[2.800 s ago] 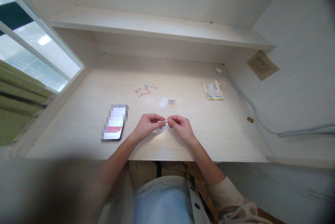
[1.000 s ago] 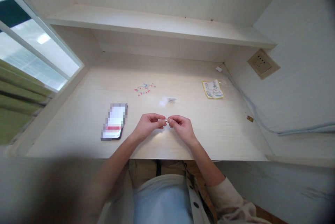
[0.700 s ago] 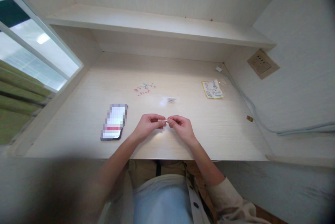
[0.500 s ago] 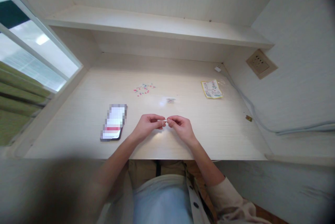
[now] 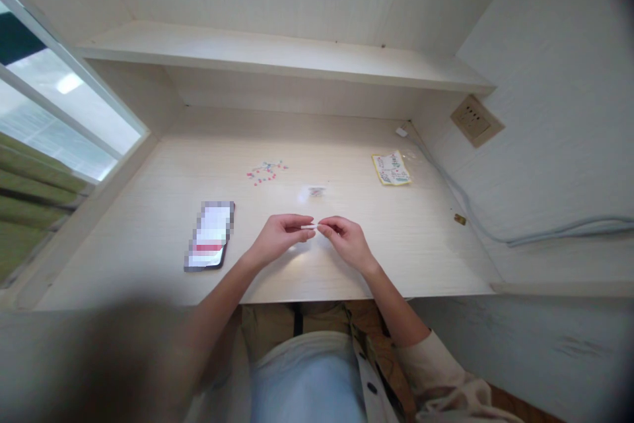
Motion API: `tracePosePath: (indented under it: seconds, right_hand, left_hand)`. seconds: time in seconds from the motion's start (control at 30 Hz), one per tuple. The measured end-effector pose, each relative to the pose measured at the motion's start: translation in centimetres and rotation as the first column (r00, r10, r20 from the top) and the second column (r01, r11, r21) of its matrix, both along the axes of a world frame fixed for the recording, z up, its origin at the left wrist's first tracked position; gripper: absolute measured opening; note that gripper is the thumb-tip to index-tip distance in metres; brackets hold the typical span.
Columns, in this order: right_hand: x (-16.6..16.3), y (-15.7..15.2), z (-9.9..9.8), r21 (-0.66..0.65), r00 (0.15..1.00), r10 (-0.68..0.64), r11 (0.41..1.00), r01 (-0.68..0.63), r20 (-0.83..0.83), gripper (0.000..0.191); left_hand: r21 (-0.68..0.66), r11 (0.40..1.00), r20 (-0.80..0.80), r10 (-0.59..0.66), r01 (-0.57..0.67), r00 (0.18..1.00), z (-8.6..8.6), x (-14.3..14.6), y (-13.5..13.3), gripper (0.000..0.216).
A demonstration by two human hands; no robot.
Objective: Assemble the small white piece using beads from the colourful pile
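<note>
Left hand (image 5: 281, 236) and right hand (image 5: 347, 240) remain pinched fingertip to fingertip on a small white piece (image 5: 310, 227) above the desk (image 5: 148, 225); only the view shifted. Beyond the piece lie scattered beads (image 5: 264, 172).

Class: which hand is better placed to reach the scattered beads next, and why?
Probably the left hand: the beads lie ahead on its side. The right hand would have to cross over. Both pinch a small white piece.

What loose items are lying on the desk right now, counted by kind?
Phone: 1
Printed card: 1
Cluster of small coloured beads: 1, beads too small to count
Small clear packet: 1
Small brass-coloured piece: 1
Total: 5
</note>
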State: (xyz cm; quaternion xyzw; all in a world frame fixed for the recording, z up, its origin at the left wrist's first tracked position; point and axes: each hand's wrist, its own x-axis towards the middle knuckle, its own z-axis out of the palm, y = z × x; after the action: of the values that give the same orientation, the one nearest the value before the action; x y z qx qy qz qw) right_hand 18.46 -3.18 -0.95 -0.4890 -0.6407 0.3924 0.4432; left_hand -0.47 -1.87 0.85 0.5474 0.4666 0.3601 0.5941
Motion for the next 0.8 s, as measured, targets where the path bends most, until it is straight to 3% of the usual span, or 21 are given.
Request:
tracePosePath:
  seconds: [0.33, 0.8]
  right_hand:
    - [1.0, 2.8, 1.6, 0.078, 0.998, -0.007, 0.997, 0.003, 0.055, 0.024]
    - [1.9, 9.9, 0.9, 0.225, 0.98, -0.019, 0.974, -0.027, 0.199, 0.023]
  left_hand:
    - [0.238, 0.969, -0.142, 0.102, -0.067, 0.985, 1.3, 0.0, 2.1, 0.029]
    - [0.488, 0.873, -0.225, 0.157, -0.028, 0.962, -0.6, 1.2, 9.4, 0.024]
